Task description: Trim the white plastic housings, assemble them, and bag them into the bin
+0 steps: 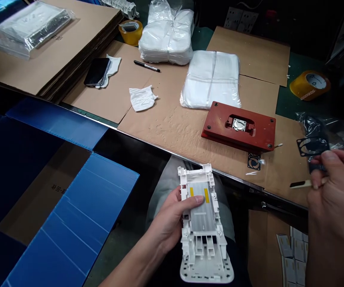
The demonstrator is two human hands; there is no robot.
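Observation:
My left hand (pixel 167 223) grips a white moulded plastic housing (pixel 203 249) from the side, with the thumb lying across its metal-lined centre and two yellow strips. My right hand (pixel 333 187) pinches a thin wooden stick (pixel 305 183) with a black tip. A black gasket (pixel 312 146) sits just above those fingers, in front of a crumpled dark plastic bag (pixel 315 127). I cannot tell whether the fingers touch the gasket. Nearby on the cardboard lies a red fixture block (pixel 238 127) with a metal insert, and a small black gasket (pixel 254 162) rests at its front edge.
Cardboard sheets cover the bench, holding white plastic-wrapped packs (pixel 210 79), a phone (pixel 97 71), a marker pen (pixel 146 66), white cloths (pixel 142 98) and yellow tape rolls (pixel 309 85). Blue corrugated sheets (pixel 79 207) lie at the left. Labelled cards (pixel 291 251) sit at the lower right.

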